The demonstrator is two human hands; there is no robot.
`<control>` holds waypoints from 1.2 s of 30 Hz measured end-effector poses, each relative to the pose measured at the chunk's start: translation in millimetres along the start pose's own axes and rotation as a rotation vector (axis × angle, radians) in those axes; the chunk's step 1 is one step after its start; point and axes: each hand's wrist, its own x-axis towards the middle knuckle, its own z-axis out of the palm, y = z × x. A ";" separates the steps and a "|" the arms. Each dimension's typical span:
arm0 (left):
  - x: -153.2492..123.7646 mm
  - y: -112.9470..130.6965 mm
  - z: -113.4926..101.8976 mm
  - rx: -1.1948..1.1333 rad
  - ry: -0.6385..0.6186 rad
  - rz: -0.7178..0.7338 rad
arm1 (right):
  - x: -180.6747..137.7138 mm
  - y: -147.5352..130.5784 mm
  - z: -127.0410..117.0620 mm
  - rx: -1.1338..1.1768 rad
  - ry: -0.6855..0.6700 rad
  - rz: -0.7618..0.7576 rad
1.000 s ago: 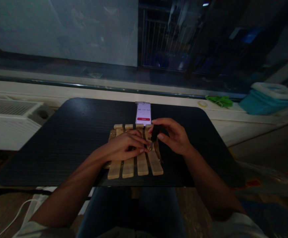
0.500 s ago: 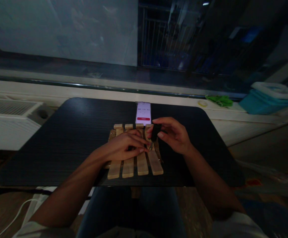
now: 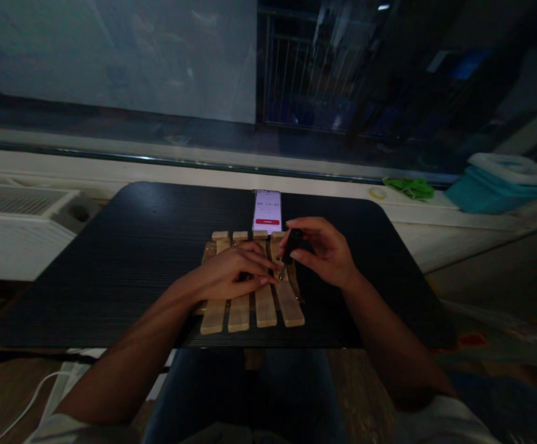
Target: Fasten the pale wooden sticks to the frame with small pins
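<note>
A wooden slatted piece (image 3: 268,305) of several pale planks lies on the dark table (image 3: 134,246) in front of me. My left hand (image 3: 231,271) rests on the slats with its fingers pressed together near a small metal tip, perhaps pinching a screw I cannot make out. My right hand (image 3: 323,250) is closed round the black handle of a short screwdriver (image 3: 290,246), held upright with its tip on the slats beside my left fingertips.
A lit phone (image 3: 267,211) with a timer stands just behind the slats. A white radiator (image 3: 13,216) is at the left. On the sill at the right lie a green cloth (image 3: 409,187), a tape roll (image 3: 378,193) and a teal box (image 3: 499,185). A window is behind.
My right fingers have shifted round the screwdriver handle, turning it slightly. The phone's timer has advanced. My left hand and the slats have stayed put.
</note>
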 end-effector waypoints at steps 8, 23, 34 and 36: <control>0.3 0.7 -0.3 0.008 0.004 -0.002 | 1.9 0.5 0.6 0.004 0.021 -0.019; 0.9 1.7 -0.9 0.008 0.016 0.007 | 1.2 -4.0 -3.7 -0.002 -0.069 -0.051; 0.7 2.3 -1.5 0.030 0.000 -0.007 | 0.7 1.6 -2.0 -0.037 -0.047 -0.037; 0.8 2.5 -1.5 0.023 0.001 -0.005 | 1.1 0.9 -2.4 -0.068 -0.035 -0.033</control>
